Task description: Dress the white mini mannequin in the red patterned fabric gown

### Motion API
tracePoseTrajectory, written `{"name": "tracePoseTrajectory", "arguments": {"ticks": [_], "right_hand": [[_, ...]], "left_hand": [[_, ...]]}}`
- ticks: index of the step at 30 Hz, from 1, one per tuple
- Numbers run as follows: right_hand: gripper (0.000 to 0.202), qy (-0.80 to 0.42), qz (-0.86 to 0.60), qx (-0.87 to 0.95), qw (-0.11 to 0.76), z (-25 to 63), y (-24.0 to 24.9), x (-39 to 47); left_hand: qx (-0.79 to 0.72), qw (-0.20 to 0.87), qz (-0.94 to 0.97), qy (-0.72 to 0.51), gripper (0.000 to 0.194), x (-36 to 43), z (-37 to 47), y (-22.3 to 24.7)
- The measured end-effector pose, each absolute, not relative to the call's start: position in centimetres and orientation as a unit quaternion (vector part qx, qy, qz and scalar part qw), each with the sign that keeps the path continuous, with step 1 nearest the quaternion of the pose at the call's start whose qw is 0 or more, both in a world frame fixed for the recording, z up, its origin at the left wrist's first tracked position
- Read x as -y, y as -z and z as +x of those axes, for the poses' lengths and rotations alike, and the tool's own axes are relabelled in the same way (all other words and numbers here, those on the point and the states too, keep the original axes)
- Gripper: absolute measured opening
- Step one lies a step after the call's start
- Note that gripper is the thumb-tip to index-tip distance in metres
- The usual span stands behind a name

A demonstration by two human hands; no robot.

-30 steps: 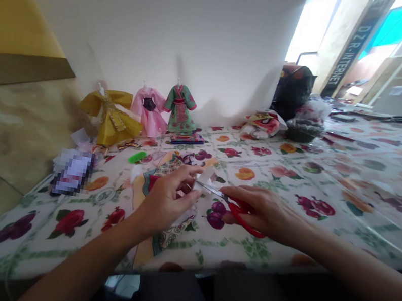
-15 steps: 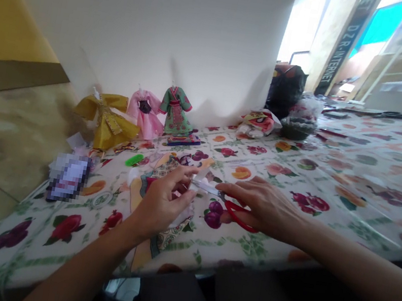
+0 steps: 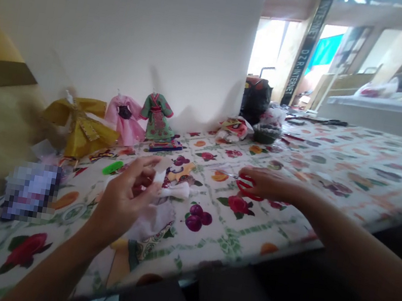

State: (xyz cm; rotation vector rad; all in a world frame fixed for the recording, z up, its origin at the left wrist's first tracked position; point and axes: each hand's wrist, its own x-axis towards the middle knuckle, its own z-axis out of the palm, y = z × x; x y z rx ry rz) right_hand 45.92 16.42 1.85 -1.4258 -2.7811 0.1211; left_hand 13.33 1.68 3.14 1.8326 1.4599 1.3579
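My left hand (image 3: 126, 194) pinches a piece of white fabric (image 3: 175, 190), which hangs down below the fingers onto a patterned cloth (image 3: 148, 244) on the table. The thumb and forefinger hold a narrow white strip upright. Off to the right, my right hand (image 3: 266, 184) grips red-handled scissors (image 3: 250, 189) by the loops. Their blades point left and lie over an orange fruit print, apart from the white fabric. Whether the blades are parted is too blurred to tell.
Along the white board stand a yellow doll dress (image 3: 87, 126), a pink one (image 3: 127, 120) and a green one (image 3: 156, 117). Pens (image 3: 165, 147) and a green oval piece (image 3: 112, 167) lie before them. A dark bowl (image 3: 267, 133) and black bag (image 3: 255, 100) are farther back on the fruit-print tablecloth (image 3: 196, 268).
The scissors have drawn away to the right from the white fabric they were touching. My left hand keeps its hold on the fabric. The head view has turned right.
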Motion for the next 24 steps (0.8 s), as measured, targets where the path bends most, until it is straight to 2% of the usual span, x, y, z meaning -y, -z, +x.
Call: {"name": "tracePoseTrajectory", "arguments": {"ticks": [6,7,9,12,14,18,24], "right_hand": [[0.044,-0.022,-0.456,0.889,-0.041,46.0,-0.5,-17.1],[0.044,-0.016,-0.450,0.892,-0.029,45.6,-0.8,-16.6],[0.045,-0.011,-0.434,0.900,0.050,44.5,-1.8,-15.1],[0.045,-0.089,-0.365,0.906,0.196,42.0,-3.8,-11.8],[0.039,-0.108,-0.310,0.909,0.256,40.2,-4.7,-9.9],[0.025,-0.100,-0.240,0.919,0.297,37.5,-5.1,-8.6],[0.017,-0.108,-0.225,0.927,0.280,36.4,-4.5,-9.8]], "left_hand": [[-0.532,0.200,0.705,-0.424,0.044,-1.4,14.1,-2.9],[-0.529,0.196,0.715,-0.413,0.043,-1.4,14.3,-2.8],[-0.521,0.194,0.736,-0.388,0.042,-1.2,14.8,-2.7],[-0.506,0.190,0.761,-0.359,0.046,-0.9,15.4,-2.4],[-0.501,0.187,0.769,-0.349,0.050,-0.8,15.7,-2.2],[-0.497,0.175,0.778,-0.343,0.051,-0.9,15.7,-1.9],[-0.496,0.158,0.781,-0.346,0.047,-1.2,15.5,-1.9]]}}
